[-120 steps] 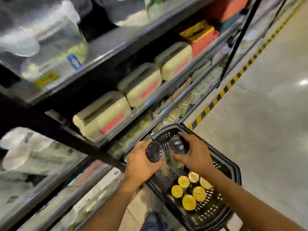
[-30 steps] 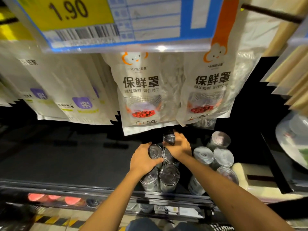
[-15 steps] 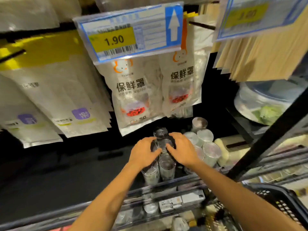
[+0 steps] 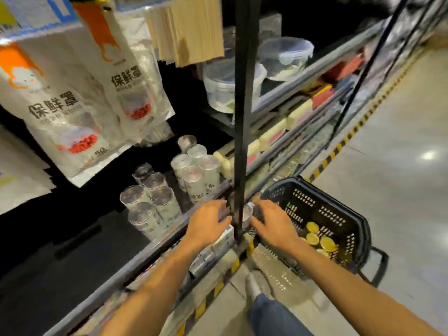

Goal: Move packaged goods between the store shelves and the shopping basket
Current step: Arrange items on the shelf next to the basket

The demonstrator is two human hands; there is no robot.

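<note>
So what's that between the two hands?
In the head view, a black shelf upright runs down between the left hand and right hand, with a shiny packaged item partly hidden behind it.

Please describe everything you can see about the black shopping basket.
The shopping basket is black plastic with rows of small slots in its walls. It sits on the pale floor beside the lower shelves, open side up, and a handle hangs at its near corner. Several round yellow lids lie inside. The right hand hovers at its left rim; contact is unclear.
</note>
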